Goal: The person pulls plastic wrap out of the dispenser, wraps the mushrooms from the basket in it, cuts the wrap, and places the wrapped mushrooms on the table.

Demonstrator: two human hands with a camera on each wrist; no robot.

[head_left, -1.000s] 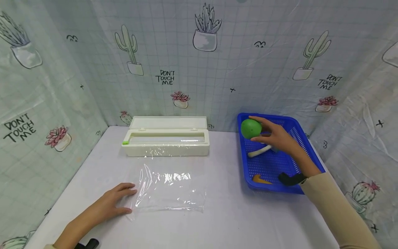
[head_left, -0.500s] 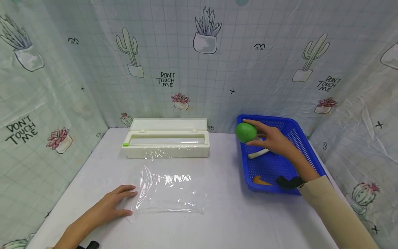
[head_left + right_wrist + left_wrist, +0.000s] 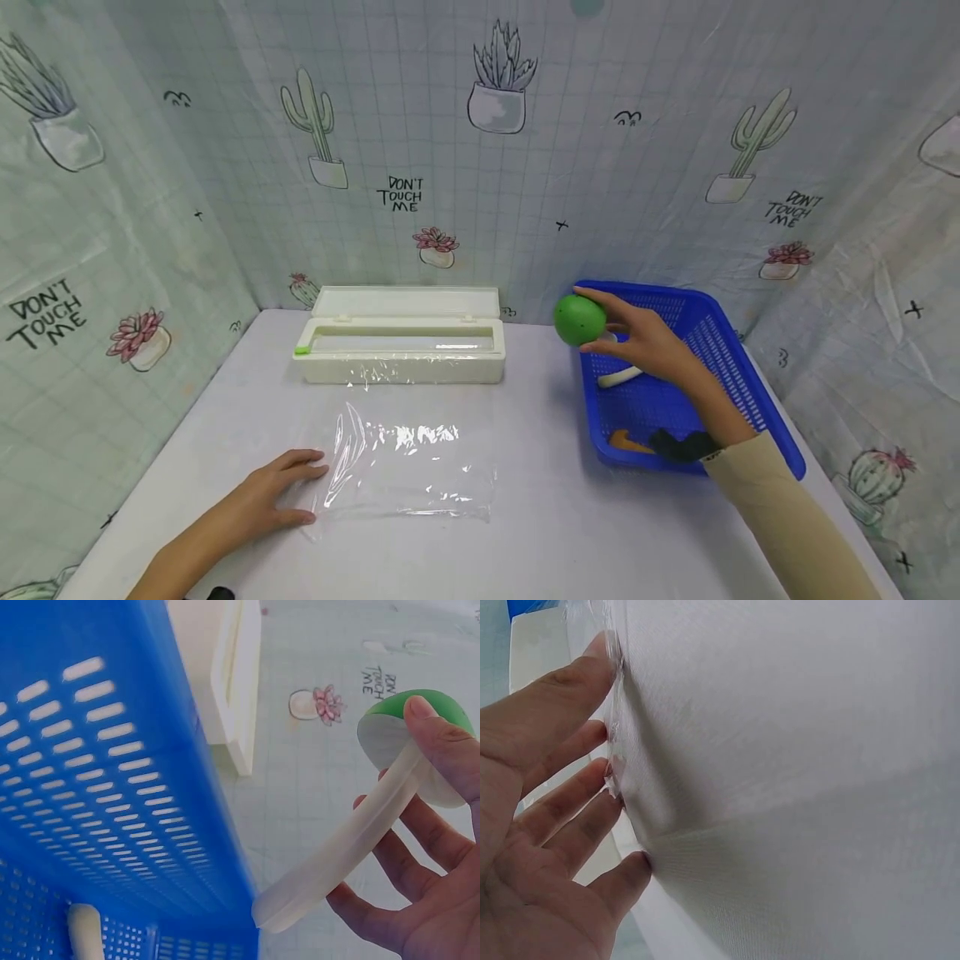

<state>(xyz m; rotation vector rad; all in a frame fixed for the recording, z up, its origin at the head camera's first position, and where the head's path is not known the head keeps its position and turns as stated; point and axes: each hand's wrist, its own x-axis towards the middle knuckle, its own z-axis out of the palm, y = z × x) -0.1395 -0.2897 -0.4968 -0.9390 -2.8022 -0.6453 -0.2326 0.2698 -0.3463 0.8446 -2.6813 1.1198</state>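
Note:
In the head view, my right hand (image 3: 637, 333) holds a toy mushroom by its green cap (image 3: 579, 320) above the left rim of the blue basket (image 3: 592, 417). The right wrist view shows the thumb on the cap and the long white stem (image 3: 337, 862) slanting down across the fingers. At the table's left, my left hand (image 3: 262, 500) rests with spread, relaxed fingers at the left edge of a sheet of clear cling film (image 3: 412, 475). Its fingertips touch the film's edge (image 3: 613, 750) in the left wrist view.
A white cling film dispenser (image 3: 405, 369) with its lid raised stands at the back, the film running forward from it. Inside the basket lie a white stick-like piece (image 3: 618, 377) and an orange piece (image 3: 628, 442). A patterned curtain (image 3: 360, 125) walls the table.
My right hand has carried the green mushroom left, from over the basket to its left rim, and slightly nearer. The left hand has stayed at the film's edge.

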